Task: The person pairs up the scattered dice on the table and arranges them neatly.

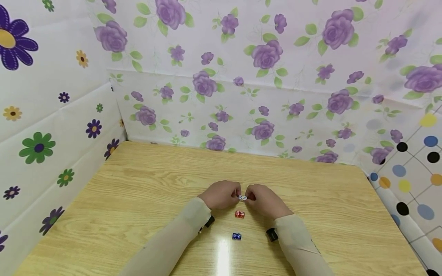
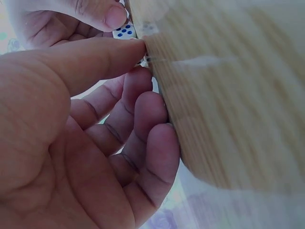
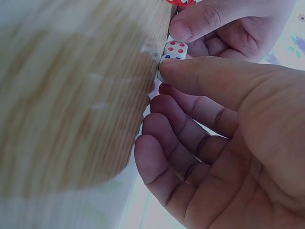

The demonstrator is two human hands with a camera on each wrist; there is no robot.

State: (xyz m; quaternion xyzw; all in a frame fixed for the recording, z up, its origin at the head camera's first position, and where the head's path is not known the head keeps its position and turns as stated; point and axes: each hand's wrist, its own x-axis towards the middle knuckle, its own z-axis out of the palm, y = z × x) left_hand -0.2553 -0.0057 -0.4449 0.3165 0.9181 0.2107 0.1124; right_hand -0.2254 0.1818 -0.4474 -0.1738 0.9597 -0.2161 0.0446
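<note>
Two white dice [image 1: 243, 197] stand side by side on the wooden table. My left hand [image 1: 223, 194] pinches the left die between thumb and fingers. From the other side, my right hand [image 1: 266, 201] pinches the right die. In the left wrist view, a white die [image 2: 125, 32] with blue pips shows past the left thumb. The right wrist view has a white die [image 3: 176, 49] with red pips beside the right thumb, which partly covers the other die. Nearer to me lie a pair of red dice [image 1: 239, 214] and a pair of blue dice [image 1: 236, 236].
The wooden table [image 1: 145, 184] carries the dice and both forearms. Purple-flowered sheeting [image 1: 221, 115] hangs behind its far edge. Flower-print sheeting [image 1: 38, 172] lines the left side, and a dotted sheet [image 1: 414, 184] the right. Black wrist devices [image 1: 272, 234] sit at both cuffs.
</note>
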